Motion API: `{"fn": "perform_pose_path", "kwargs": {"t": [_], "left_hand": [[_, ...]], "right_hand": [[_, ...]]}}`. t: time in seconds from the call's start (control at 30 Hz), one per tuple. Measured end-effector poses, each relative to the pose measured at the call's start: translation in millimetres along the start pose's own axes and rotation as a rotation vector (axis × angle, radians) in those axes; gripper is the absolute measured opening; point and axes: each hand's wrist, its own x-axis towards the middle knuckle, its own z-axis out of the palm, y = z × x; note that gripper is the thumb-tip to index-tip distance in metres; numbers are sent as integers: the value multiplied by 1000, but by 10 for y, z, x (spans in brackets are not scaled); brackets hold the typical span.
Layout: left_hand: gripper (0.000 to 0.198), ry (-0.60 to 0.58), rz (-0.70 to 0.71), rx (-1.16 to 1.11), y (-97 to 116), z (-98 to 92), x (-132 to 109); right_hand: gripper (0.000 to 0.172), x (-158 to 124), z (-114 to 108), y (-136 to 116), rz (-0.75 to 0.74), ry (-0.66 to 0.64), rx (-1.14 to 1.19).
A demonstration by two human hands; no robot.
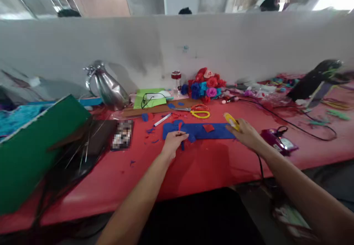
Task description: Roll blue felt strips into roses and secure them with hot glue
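Note:
My left hand (173, 142) is closed in a pinch on a small red and blue felt piece (180, 126), over the left part of a blue felt strip (215, 131). My right hand (245, 132) is wrapped round a yellow glue gun (231, 121) at the strip's right end. A dark cord (260, 167) hangs below the right wrist. On the strip lies a small red felt piece (208, 128). Behind it are yellow-handled scissors (200, 114) and a white marker (163, 119). Blue felt scraps (151, 130) are scattered to the left.
A red cloth (199, 171) covers the table. A silver jug (110, 86), a glass jar (176, 83) and felt roses (206, 84) stand along the wall. To the left are a green box (41, 153) and a phone (122, 135); a purple device (279, 142) sits right.

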Motion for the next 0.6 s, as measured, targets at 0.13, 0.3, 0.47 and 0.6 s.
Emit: {"fn": "perform_pose_path", "kwargs": {"t": [0.13, 0.3, 0.47, 0.6], "left_hand": [[23, 20, 98, -8, 180, 11, 192], [18, -7, 136, -27, 193, -51, 275], [16, -16, 133, -6, 109, -108, 298], [10, -44, 194, 83, 69, -120, 317]], "right_hand": [[37, 433, 43, -131, 183, -15, -146], [37, 527, 33, -704, 118, 76, -102], [32, 454, 134, -1463, -313, -343, 366], [22, 458, 256, -1588, -331, -443, 474]]}}
